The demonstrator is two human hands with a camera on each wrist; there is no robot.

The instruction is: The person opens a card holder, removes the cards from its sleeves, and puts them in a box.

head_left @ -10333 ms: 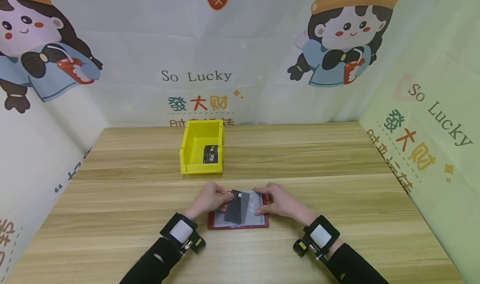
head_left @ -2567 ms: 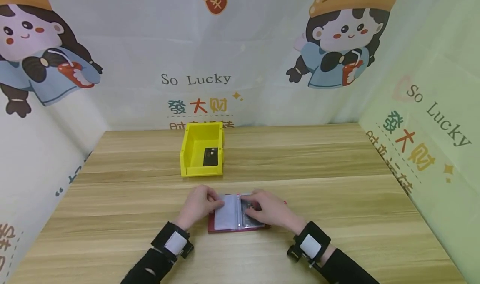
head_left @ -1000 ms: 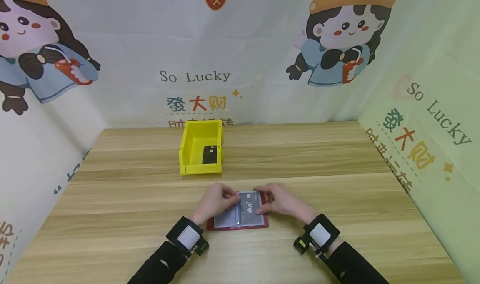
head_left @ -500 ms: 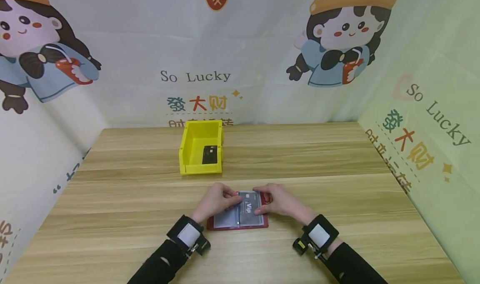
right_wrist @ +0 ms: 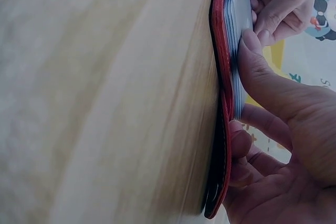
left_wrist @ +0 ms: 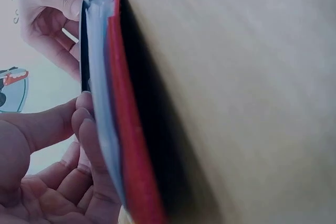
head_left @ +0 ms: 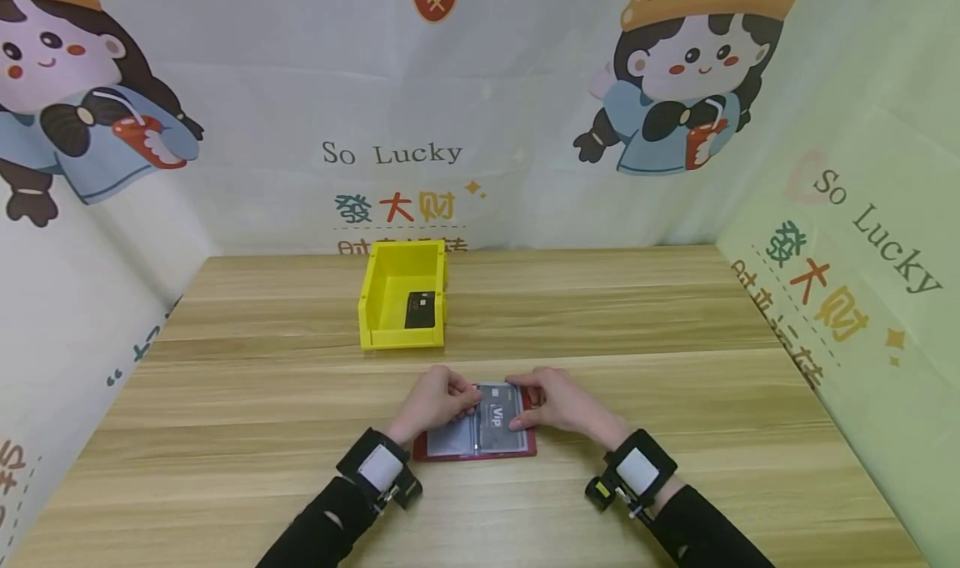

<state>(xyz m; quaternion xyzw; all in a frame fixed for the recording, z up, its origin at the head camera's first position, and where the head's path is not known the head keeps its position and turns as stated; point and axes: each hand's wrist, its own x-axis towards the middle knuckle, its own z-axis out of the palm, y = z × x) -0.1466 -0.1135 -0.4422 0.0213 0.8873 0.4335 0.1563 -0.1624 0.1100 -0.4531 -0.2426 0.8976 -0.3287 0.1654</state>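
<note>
A red card holder (head_left: 476, 452) lies open on the wooden table (head_left: 225, 401), its clear sleeves (left_wrist: 102, 103) stacked on the red cover (right_wrist: 223, 77). A dark VIP card (head_left: 498, 418) sits in the right-hand sleeve. My left hand (head_left: 437, 397) pinches the card's upper left end between its thumb and fingertips (left_wrist: 84, 124). My right hand (head_left: 553, 402) grips the holder's right side, its thumb (right_wrist: 262, 77) pressing on the sleeve and its fingers curled under the red cover's edge. Behind them stands a yellow bin (head_left: 373, 301) with a black card (head_left: 420, 310) inside.
Printed cloth walls (head_left: 840, 243) close off the table at the back, left and right. The bin stands about a hand's length beyond the holder. Black sleeves with wrist-worn cameras (head_left: 378, 470) reach in from the near edge.
Ten seconds ago the dark card lay tilted over the sleeve; now it lies straight inside it. Over the last second both hands have barely shifted.
</note>
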